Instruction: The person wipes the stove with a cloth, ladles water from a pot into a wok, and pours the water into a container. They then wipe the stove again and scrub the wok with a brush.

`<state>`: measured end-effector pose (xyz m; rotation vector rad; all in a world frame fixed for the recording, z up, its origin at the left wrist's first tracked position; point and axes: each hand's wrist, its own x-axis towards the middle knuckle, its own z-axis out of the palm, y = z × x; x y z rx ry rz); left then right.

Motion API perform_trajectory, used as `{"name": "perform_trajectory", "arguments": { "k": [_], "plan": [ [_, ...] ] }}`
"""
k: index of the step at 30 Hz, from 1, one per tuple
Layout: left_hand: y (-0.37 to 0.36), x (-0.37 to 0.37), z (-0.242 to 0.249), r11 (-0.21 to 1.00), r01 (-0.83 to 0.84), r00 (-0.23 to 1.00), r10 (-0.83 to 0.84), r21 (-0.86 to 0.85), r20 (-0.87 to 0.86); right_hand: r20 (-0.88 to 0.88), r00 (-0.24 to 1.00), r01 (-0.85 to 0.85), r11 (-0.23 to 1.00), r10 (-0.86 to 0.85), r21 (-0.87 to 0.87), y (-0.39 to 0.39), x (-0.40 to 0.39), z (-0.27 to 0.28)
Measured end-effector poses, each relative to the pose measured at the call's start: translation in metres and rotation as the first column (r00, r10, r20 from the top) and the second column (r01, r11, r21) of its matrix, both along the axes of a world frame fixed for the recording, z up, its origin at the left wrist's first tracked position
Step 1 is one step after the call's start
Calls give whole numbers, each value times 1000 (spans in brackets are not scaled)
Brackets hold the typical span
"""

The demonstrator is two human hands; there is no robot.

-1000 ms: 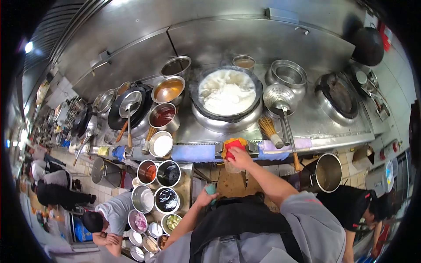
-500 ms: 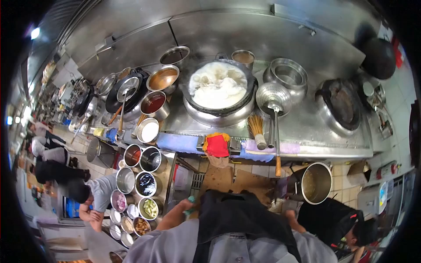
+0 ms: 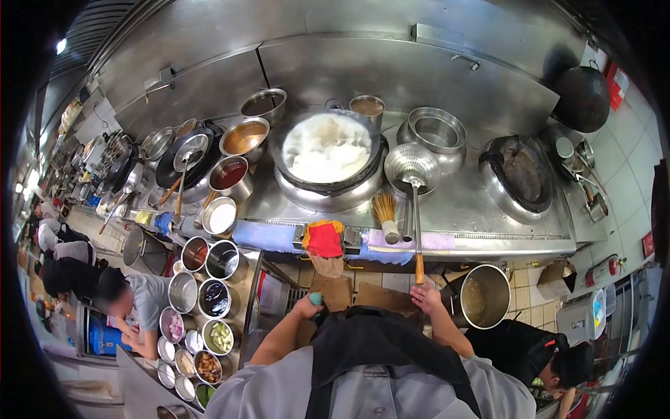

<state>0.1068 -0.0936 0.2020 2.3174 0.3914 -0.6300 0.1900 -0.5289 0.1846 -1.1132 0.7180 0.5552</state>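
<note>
Overhead, steel cooking range (image 3: pixel 460 202) running across kitchen, wok (image 3: pixel 328 150) steaming with white contents. Left hand (image 3: pixel 307 306) closing around teal object (image 3: pixel 316 299) at waist, below range edge. Right hand (image 3: pixel 426 297) hanging near ladle handle (image 3: pixel 419 267), fingers apart, not touching. Red cloth (image 3: pixel 325 239) lying on range rim. Sauce pots (image 3: pixel 206 279) sitting left; co-worker (image 3: pixel 132 300) bending there.

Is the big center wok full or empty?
Full. The wok holds a mound of white contents up to near its rim, with haze like steam above it; what the contents are cannot be told.
</note>
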Motion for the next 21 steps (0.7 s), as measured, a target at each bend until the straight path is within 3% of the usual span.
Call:
{"name": "perform_trajectory", "arguments": {
  "k": [2,5,7,8,10,11,13,16,17,19,20,21],
  "plan": [
    [17,-8,-22,995,38,998,-43,-90,-54,64,996,53,996,-58,75,0,20,17],
    [23,-34,-10,1000,-16,995,16,2,-102,98,991,79,992,-88,99,0,31,26],
    [37,-58,-18,984,163,980,-153,71,-130,38,992,116,988,-120,102,1,27,23],
    [52,-64,-59,984,164,979,-154,73,-131,-19,989,148,983,-147,105,4,28,22],
    [82,-101,-136,984,169,985,-168,-53,30,-5,989,147,973,-148,177,10,31,26],
    [70,-102,-116,985,167,986,-166,-50,20,3,988,148,959,-153,243,15,26,26],
    [56,-111,-65,955,-286,942,264,-83,-207,34,987,142,945,-158,294,23,29,33],
    [66,-109,-84,982,-163,965,139,-93,-223,87,986,108,948,-140,298,30,45,55],
    [73,-110,-94,990,-99,970,74,-96,-231,113,991,43,967,-74,253,29,51,60],
    [78,-103,-95,983,-141,959,106,-118,-262,147,986,-96,993,84,75,27,64,83],
    [77,-92,-94,973,-184,948,138,-137,-288,157,977,-121,983,142,-137,39,67,116],
    [72,-68,-35,978,98,960,-142,-187,-240,196,924,-199,851,328,-487,40,77,121]
  ]
}}
